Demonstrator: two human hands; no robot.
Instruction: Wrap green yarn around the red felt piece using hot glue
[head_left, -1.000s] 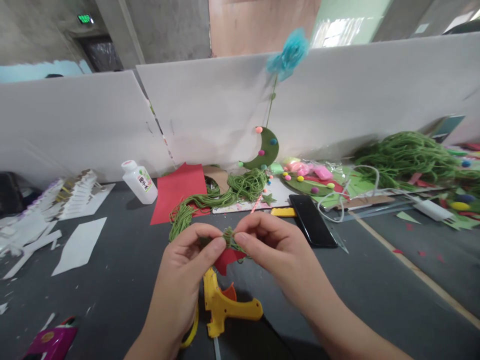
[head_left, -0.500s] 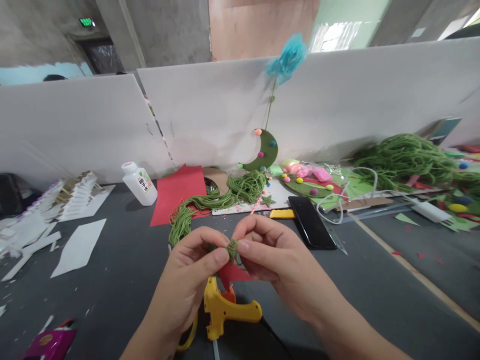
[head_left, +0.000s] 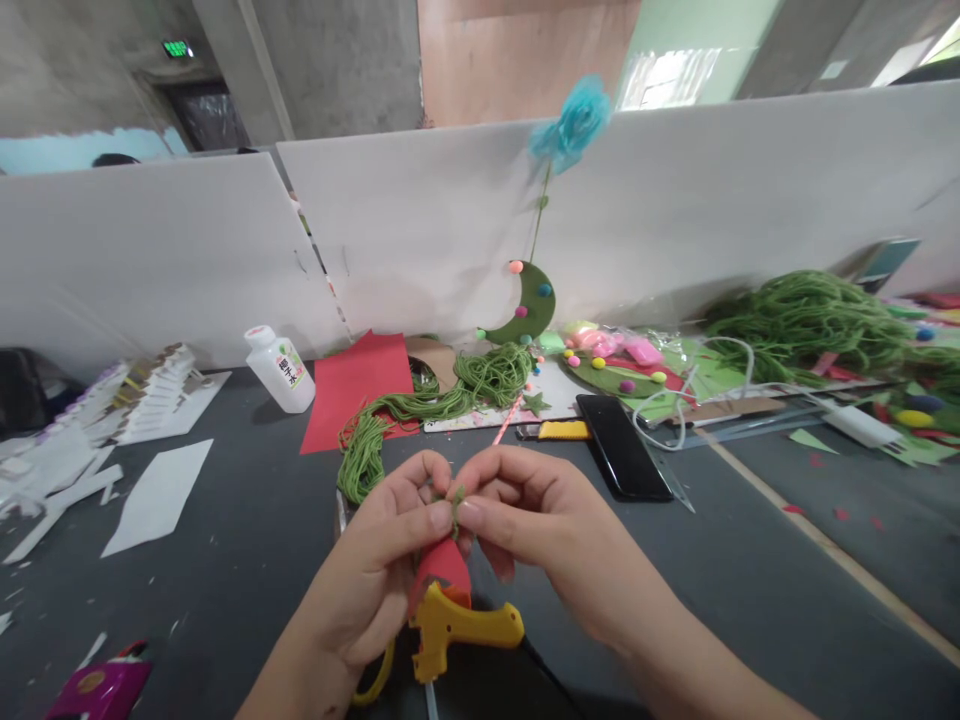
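My left hand [head_left: 375, 560] and my right hand [head_left: 544, 520] meet at the middle of the table, fingertips pinched together. Between them is a small piece of green yarn [head_left: 457, 506], mostly covered by the fingers. Just below it hangs a red piece [head_left: 444, 566], of paper or felt; how it joins the yarn is hidden. Under the hands lies a yellow hot glue gun [head_left: 474, 624], close to the red piece, its nozzle end out of sight. A loose skein of green yarn [head_left: 361, 458] stretches away behind my left hand.
Behind the hands lie red sheets [head_left: 364, 385], a yellow cutter [head_left: 564, 430] and a black phone [head_left: 624, 447]. A white bottle [head_left: 279, 370] stands left. A felt moon [head_left: 536, 305] leans on the partition. More green yarn [head_left: 810, 325] and a white charger [head_left: 862, 422] lie right.
The fingertips have drawn closer and turned the green yarn piece, so less of it shows. The red piece below has swung left and down, over the glue gun's top.
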